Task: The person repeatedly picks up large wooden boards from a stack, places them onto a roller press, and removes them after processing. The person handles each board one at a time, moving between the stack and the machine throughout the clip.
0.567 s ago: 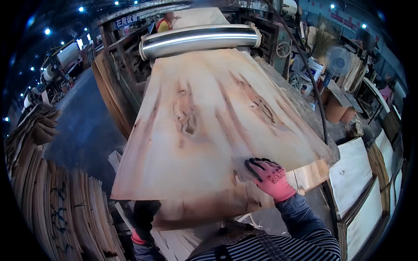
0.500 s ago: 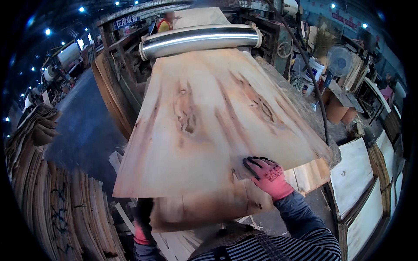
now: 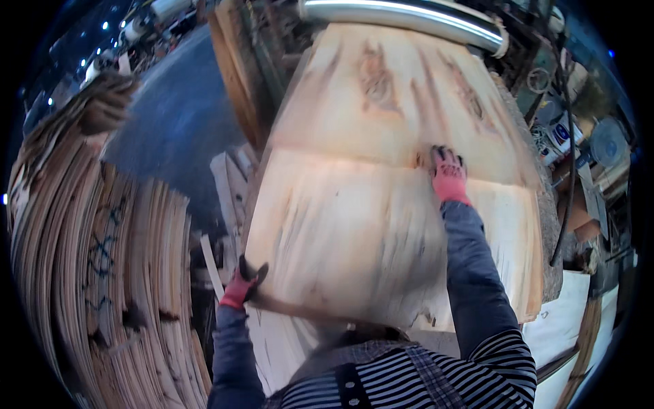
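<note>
A wide thin sheet of pale wood veneer [image 3: 354, 225] with dark knot streaks lies in front of me and runs up to a shiny metal roller [image 3: 409, 17]. My left hand [image 3: 244, 285], in a red and black glove, grips the sheet's near left corner. My right hand [image 3: 447, 174], in a pink glove, presses flat on top of the sheet where a second veneer sheet [image 3: 388, 95] overlaps it. Both forearms wear dark blue sleeves.
A tall stack of veneer sheets [image 3: 102, 273] fills the left side. Loose wood strips [image 3: 228, 184] lie beside the dark floor [image 3: 170, 116]. Machine parts, cables and a fan [image 3: 606, 143] crowd the right, with a white board [image 3: 562, 320] at lower right.
The view has swung left and down. My right hand has slid forward up the sheet to the overlap. My left hand still holds the near left corner.
</note>
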Motion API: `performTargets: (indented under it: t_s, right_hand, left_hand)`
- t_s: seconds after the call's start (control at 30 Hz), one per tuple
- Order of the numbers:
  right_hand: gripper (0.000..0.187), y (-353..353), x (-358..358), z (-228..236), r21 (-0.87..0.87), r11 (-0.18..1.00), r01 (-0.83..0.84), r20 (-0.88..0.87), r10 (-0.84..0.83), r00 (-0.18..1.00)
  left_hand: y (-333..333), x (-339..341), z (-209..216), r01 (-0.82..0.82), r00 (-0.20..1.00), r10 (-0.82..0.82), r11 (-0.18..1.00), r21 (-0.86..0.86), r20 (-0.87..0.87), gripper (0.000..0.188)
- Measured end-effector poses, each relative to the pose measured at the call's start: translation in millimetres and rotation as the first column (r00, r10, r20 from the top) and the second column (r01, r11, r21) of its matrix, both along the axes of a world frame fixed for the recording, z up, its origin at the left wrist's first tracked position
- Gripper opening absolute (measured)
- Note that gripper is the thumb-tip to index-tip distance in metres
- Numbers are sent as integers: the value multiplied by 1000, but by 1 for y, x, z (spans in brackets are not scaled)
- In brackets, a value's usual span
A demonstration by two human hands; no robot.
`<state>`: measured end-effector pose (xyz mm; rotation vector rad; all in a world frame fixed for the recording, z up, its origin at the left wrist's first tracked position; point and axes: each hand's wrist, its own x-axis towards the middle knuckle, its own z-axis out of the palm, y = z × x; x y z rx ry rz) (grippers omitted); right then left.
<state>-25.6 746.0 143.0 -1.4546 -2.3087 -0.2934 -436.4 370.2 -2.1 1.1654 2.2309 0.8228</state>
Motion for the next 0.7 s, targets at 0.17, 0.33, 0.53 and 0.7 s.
performTargets:
  t_s: [0.17,0.33,0.53,0.7]
  right_hand:
    - [60,-74,-18,31,-115,955,-272,-155,253,955]
    - [76,-213,13,27,-420,765,-489,-127,483,866]
    - [84,-308,52,3,-411,875,-257,47,302,952]
    - [73,-331,73,26,-110,955,-276,-2,277,961]
  left_hand:
    - [9,25,89,-223,931,211,975,6,299,71]
    - [0,48,176,-120,773,-137,928,354,620,52]
    - [13,97,272,-274,785,-30,879,390,619,34]
    - [-50,73,257,-280,801,-403,400,873,442,33]
